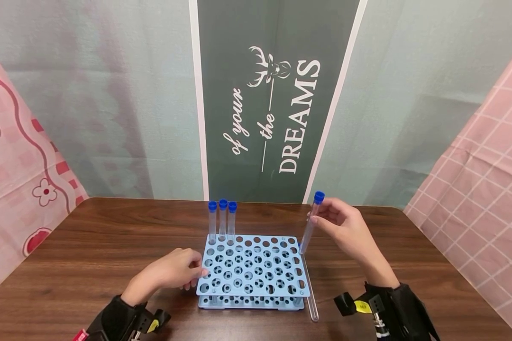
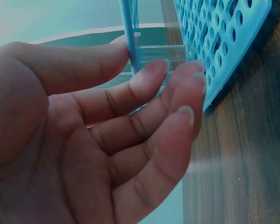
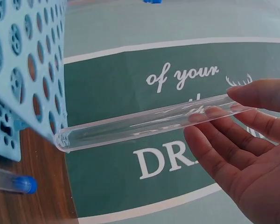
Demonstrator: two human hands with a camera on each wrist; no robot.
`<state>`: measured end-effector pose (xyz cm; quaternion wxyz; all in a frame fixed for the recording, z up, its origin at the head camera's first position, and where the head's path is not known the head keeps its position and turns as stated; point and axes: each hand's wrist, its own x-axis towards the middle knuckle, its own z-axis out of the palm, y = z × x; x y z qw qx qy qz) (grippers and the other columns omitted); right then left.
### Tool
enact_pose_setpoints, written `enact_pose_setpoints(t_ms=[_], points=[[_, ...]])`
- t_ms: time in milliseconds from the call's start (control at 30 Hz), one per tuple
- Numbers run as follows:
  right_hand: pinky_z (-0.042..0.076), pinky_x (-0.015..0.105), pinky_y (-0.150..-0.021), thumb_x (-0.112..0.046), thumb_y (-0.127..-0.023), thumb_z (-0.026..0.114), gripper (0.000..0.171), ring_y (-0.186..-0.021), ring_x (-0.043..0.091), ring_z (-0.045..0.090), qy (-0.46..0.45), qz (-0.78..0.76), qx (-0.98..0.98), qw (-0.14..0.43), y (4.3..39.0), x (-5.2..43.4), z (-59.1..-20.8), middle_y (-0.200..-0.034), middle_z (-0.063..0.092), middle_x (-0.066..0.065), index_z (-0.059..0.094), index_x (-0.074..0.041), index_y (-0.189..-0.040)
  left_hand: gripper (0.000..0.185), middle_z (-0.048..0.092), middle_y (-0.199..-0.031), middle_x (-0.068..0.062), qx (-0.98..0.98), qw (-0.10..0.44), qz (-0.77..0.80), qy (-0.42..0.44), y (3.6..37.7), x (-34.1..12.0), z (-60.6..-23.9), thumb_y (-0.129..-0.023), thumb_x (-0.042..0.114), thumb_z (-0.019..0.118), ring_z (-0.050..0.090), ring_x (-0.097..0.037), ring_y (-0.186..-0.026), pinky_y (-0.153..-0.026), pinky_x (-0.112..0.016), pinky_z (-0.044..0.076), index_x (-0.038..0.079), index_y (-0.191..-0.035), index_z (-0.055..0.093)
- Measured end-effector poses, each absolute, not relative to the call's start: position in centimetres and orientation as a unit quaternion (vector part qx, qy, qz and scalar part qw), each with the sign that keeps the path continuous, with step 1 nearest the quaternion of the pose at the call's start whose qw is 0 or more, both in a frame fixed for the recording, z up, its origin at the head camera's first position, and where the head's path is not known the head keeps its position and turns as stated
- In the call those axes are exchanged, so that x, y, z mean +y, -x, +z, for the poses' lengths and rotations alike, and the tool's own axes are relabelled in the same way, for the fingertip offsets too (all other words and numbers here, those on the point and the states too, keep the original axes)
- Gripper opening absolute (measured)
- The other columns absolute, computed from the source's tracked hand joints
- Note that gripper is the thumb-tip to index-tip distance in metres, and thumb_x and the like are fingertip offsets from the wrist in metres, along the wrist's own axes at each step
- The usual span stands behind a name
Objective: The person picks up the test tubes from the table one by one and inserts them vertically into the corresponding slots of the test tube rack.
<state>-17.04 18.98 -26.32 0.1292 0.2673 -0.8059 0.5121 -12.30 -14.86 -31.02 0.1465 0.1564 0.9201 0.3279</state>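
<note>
A light blue test tube rack point(image 1: 256, 294) stands on the table, its top plate full of round holes. My left hand point(image 1: 175, 270) holds the plate's left edge, thumb above and fingers below. In the left wrist view the thumb point(image 2: 88, 65) and index finger pinch that edge. My right hand point(image 1: 345, 227) pinches a clear test tube point(image 1: 308, 235) with a blue cap near its top. This tube tilts, its rounded bottom close to the rack's right edge; whether they touch I cannot tell. Three blue-capped tubes point(image 1: 223, 220) stand upright in the rack's back left holes.
Another capped test tube point(image 1: 311, 291) lies on the table along the rack's right side; its blue cap point(image 3: 25, 185) shows in the right wrist view. The brown wooden table point(image 1: 153, 222) ends at a printed curtain point(image 1: 256, 184) behind. Pink cloths point(image 1: 486, 199) hang at both sides.
</note>
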Motion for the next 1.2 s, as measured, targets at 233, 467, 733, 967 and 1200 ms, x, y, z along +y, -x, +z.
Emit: enact_pose_setpoints(t_ms=[233,467,733,967,1200], points=[[0.05,0.023,-0.072,0.003,-0.082,0.064,0.017,-0.078,0.017,0.062,-0.274,0.519,-0.801,0.115,17.5,17.8,-25.9,-0.088,0.062,0.015,0.057,0.007,-0.097,0.025,0.052,-0.056,0.0,0.92,0.15,0.328,-0.156,12.3,-14.9,-31.0,-0.087,0.017,0.063,0.049,-0.013,-0.048,-0.046,-0.027,0.04,0.006,-0.066,0.052],[0.049,0.024,-0.074,0.004,-0.081,0.064,0.02,-0.078,0.019,0.061,-0.286,0.518,-0.799,0.102,17.8,16.6,-25.8,-0.089,0.061,0.015,0.056,0.007,-0.1,0.025,0.052,-0.055,0.0,0.92,0.151,0.327,-0.153,12.3,-14.8,-30.9,-0.086,0.017,0.063,0.049,-0.012,-0.047,-0.046,-0.026,0.039,0.006,-0.066,0.052],[0.049,0.027,-0.077,0.001,-0.083,0.064,0.019,-0.083,0.022,0.062,-0.294,0.511,-0.803,0.084,18.1,14.9,-25.8,-0.09,0.062,0.011,0.057,0.004,-0.1,0.025,0.052,-0.056,0.0,0.921,0.155,0.326,-0.146,12.3,-14.8,-30.9,-0.086,0.017,0.063,0.049,-0.013,-0.048,-0.047,-0.027,0.039,0.006,-0.066,0.053],[0.049,0.031,-0.08,0.001,-0.083,0.064,0.02,-0.084,0.021,0.062,-0.295,0.506,-0.808,0.07,18.2,13.3,-25.8,-0.091,0.061,0.01,0.056,0.004,-0.101,0.025,0.053,-0.057,-0.001,0.921,0.156,0.326,-0.148,12.4,-14.9,-31.0,-0.087,0.017,0.063,0.049,-0.013,-0.048,-0.047,-0.026,0.039,0.006,-0.067,0.053],[0.049,0.03,-0.079,-0.001,-0.084,0.064,0.018,-0.084,0.019,0.062,-0.299,0.505,-0.808,0.057,18.2,11.9,-25.7,-0.09,0.062,0.009,0.057,0.001,-0.101,0.025,0.053,-0.056,0.0,0.92,0.153,0.327,-0.154,12.3,-14.9,-31.0,-0.087,0.017,0.063,0.049,-0.012,-0.048,-0.046,-0.026,0.038,0.006,-0.066,0.053]])
